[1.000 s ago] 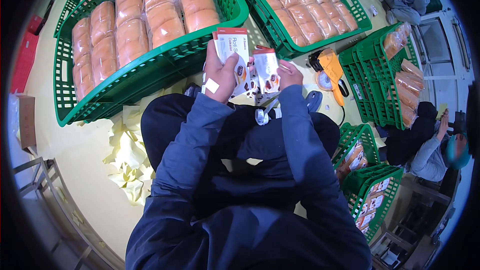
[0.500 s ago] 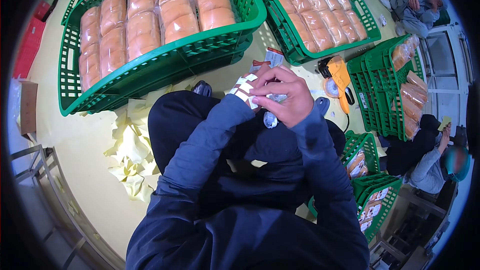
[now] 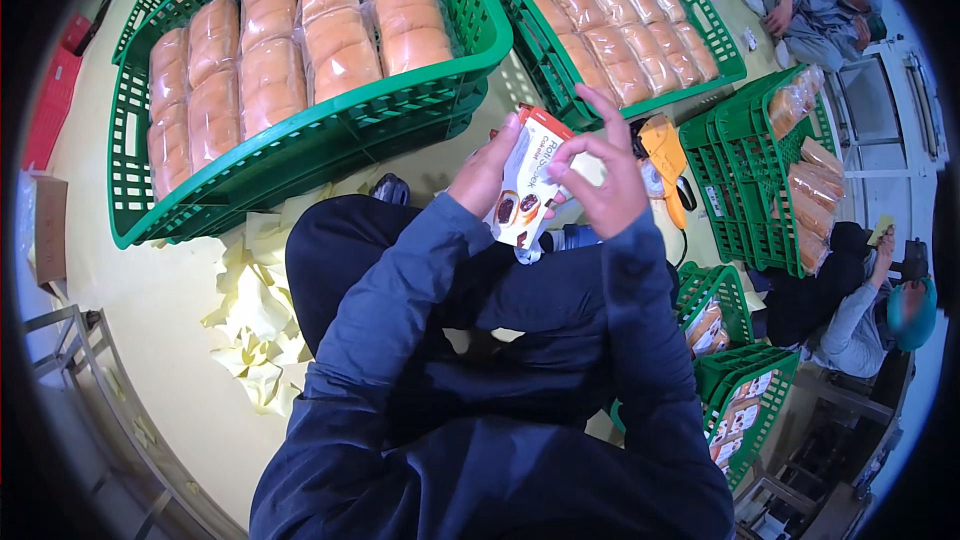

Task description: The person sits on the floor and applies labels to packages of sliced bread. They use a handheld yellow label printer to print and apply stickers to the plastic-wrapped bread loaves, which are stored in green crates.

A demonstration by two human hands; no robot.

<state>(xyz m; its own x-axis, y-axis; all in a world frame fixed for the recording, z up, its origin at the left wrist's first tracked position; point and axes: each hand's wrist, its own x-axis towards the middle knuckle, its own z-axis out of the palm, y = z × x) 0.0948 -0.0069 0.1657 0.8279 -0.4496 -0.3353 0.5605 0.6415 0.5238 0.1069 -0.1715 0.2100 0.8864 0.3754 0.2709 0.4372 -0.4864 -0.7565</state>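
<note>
My left hand [image 3: 483,178] grips a printed bread label [image 3: 515,208], white and red with pictures of filled rolls, tilted in front of my knees. Whether it is a single label or a stack, I cannot tell. Over the label's right side, my right hand [image 3: 608,178] has its thumb and forefinger pressed together, with another finger stretched up. Anything in that pinch is too small to make out. The back of my left hand is turned out of sight.
Large green crates of wrapped bread [image 3: 310,130] [image 3: 560,100] stand ahead. A yellow corded device [image 3: 664,148] lies to the right, near stacked crates [image 3: 735,170]. Crumpled yellowish paper [image 3: 255,315] covers floor at left. Two other people sit at the right.
My right hand has left the white stickers on the back of my left hand and moved to the label. My left hand has turned, bringing the label's printed face into view.
</note>
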